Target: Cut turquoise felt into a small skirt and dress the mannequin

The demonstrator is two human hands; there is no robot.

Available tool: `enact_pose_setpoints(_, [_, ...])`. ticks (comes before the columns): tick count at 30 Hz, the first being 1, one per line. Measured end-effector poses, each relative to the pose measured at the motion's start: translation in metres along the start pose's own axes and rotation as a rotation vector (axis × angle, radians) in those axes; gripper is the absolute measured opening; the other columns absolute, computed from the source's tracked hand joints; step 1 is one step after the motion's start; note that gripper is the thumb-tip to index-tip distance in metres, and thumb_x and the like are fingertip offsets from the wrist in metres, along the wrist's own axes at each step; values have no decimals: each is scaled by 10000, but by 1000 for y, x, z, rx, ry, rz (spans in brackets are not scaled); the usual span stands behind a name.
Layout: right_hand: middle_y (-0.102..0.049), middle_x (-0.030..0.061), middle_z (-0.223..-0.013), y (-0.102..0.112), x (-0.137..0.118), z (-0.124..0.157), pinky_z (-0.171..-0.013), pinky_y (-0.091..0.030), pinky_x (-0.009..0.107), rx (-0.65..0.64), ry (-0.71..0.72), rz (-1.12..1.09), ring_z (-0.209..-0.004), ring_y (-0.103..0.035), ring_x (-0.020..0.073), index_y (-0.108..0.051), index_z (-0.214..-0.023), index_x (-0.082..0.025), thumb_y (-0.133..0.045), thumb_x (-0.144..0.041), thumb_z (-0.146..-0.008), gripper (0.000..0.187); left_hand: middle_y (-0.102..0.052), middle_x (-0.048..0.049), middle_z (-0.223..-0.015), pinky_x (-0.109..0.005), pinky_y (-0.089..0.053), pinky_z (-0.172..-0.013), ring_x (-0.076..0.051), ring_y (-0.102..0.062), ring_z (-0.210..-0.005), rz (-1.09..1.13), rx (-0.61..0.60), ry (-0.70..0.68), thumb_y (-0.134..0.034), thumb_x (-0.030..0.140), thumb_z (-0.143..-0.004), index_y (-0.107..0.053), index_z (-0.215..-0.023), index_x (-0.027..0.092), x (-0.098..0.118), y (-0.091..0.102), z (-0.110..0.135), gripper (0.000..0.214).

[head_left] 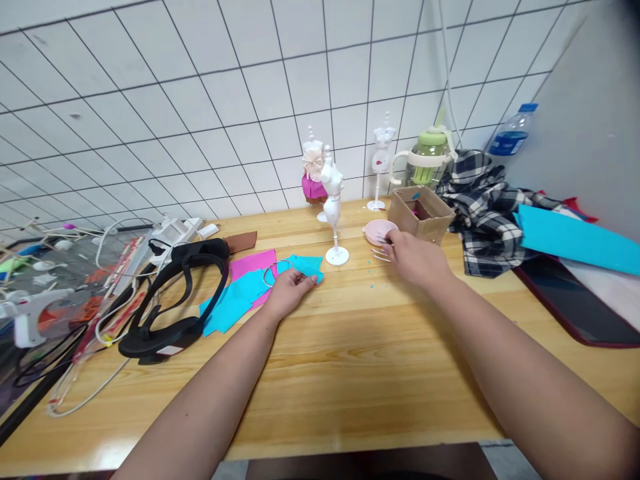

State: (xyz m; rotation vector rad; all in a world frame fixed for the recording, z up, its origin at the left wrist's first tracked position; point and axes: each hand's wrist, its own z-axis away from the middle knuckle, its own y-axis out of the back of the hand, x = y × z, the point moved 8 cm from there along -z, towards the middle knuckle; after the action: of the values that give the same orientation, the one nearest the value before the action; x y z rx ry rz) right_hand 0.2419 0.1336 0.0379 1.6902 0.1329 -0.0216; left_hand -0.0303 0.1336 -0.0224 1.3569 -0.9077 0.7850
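Note:
My left hand lies on the wooden table with its fingers on a small blue fabric piece, beside more blue and pink fabric pieces. My right hand reaches to a round pink dish, and its fingers are blurred, with thin pins showing at the fingertips. A bare white mini mannequin on a stand rises between the hands. Behind it stands a second mannequin in a pink skirt, and a third white one is further right.
A small cardboard box sits behind my right hand, with a green-lidded jug, a checked cloth and a water bottle beyond. Blue sheet at right. Black headset, white cables and a glue gun lie left.

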Motion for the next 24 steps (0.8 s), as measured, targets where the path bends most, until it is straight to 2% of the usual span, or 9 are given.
enact_pose_setpoints(3, [-681, 128, -1116, -18, 31, -9, -678, -422, 338, 38, 46, -11, -964, -651, 288, -580, -1211, -208, -370, -395, -985, 361, -583, 6, -608, -262, -356, -545, -153, -511, -588, -8, -11, 8, -703, 533, -702, -596, -660, 177, -3, 0, 1, 375])
enact_pose_setpoints(6, [-685, 93, -1078, -39, 48, -7, -759, -432, 350, 2, 113, -82, -1005, -616, 275, -637, -1187, -242, -465, -383, -950, 325, -542, 18, -590, -259, -331, -524, -142, -479, -562, -57, 0, 30, -685, 531, -716, -546, -633, 182, -5, 0, 2, 385])
enact_pose_setpoints(9, [-672, 111, -1067, -38, 50, -2, -844, -426, 388, 70, 77, -129, -1063, -571, 301, -683, -1124, -220, -578, -360, -881, 299, -532, 19, -596, -260, -327, -521, -139, -467, -563, -117, 17, 28, -680, 510, -719, -536, -626, 182, 0, 0, 4, 370])
enact_pose_setpoints(12, [-672, 118, -1069, -18, 27, 7, -847, -426, 392, 180, 93, -231, -1042, -574, 289, -663, -1131, -196, -582, -314, -877, 292, -498, 30, -567, -256, -308, -506, -126, -434, -539, -141, 51, -17, -674, 475, -732, -530, -600, 186, 13, -3, 9, 349])
enact_pose_setpoints(15, [-698, 57, -873, -5, -23, 21, -758, -446, 335, 110, 268, -469, -845, -614, 210, -677, -896, -207, -532, -267, -912, 157, -468, 44, -544, -249, -301, -499, -114, -403, -515, -126, 57, -84, -665, 432, -748, -572, -620, 186, 28, -7, 15, 293])
enact_pose_setpoints(17, [-707, 60, -940, 8, -62, 32, -845, -448, 345, 133, 463, -565, -917, -611, 211, -667, -924, -200, -553, -292, -915, 147, -475, 50, -542, -245, -310, -501, -111, -400, -510, -125, 40, -114, -660, 414, -754, -618, -669, 183, 33, -11, 17, 250])
enact_pose_setpoints(19, [-690, 83, -1114, 13, -90, 38, -936, -429, 370, 148, 554, -615, -1065, -585, 234, -652, -1035, -194, -570, -325, -912, 197, -496, 50, -551, -240, -320, -506, -111, -409, -516, -131, 31, -141, -652, 402, -756, -633, -698, 182, 36, -13, 18, 229])
enact_pose_setpoints(22, [-674, 94, -1178, -2, -103, 30, -939, -441, 404, 65, 387, -720, -1112, -585, 266, -624, -1125, -208, -679, -404, -819, 368, -518, 45, -563, -230, -326, -507, -109, -425, -533, -144, 40, -171, -667, 387, -735, -572, -635, 182, 38, -14, 20, 247])
enact_pose_setpoints(24, [-709, 59, -1086, -22, -100, 25, -852, -478, 367, -49, 233, -833, -1005, -636, 238, -641, -1059, -231, -716, -393, -772, 338, -514, 47, -564, -223, -325, -510, -105, -424, -540, -167, 28, -198, -669, 363, -734, -526, -602, 183, 39, -17, 21, 265])
